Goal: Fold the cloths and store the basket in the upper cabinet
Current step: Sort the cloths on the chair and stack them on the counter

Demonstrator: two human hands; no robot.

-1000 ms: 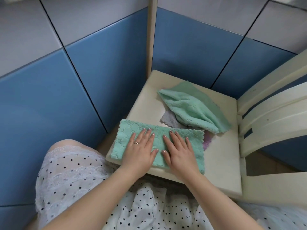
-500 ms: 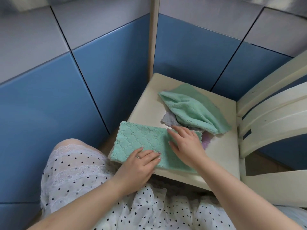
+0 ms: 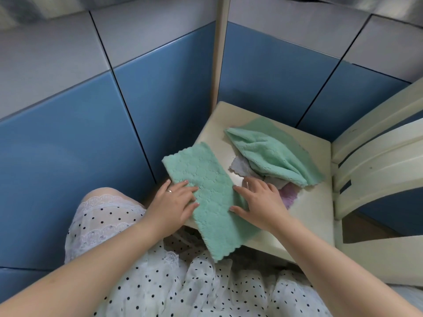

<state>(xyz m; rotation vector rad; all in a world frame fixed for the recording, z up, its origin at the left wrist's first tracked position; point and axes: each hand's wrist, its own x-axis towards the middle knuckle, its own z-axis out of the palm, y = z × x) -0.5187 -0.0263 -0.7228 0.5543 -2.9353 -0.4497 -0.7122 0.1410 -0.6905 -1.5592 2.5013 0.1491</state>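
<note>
Green cloth (image 3: 210, 197), folded long, scalloped edge, textured

Looks like a home, probably a kitchen corner: blue and grey cabinet fronts (image 3: 68, 124) meeting at a cream post (image 3: 220, 42) far ahead, a cream chair (image 3: 320, 202) on the right serving as a folding surface, small household cloths (image 3: 272, 154) heaped on its seat.

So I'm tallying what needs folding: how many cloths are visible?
4: folded green cloth under both hands; loose green cloth topping the grey cloth and purple cloth. More may hide beneath.
</note>
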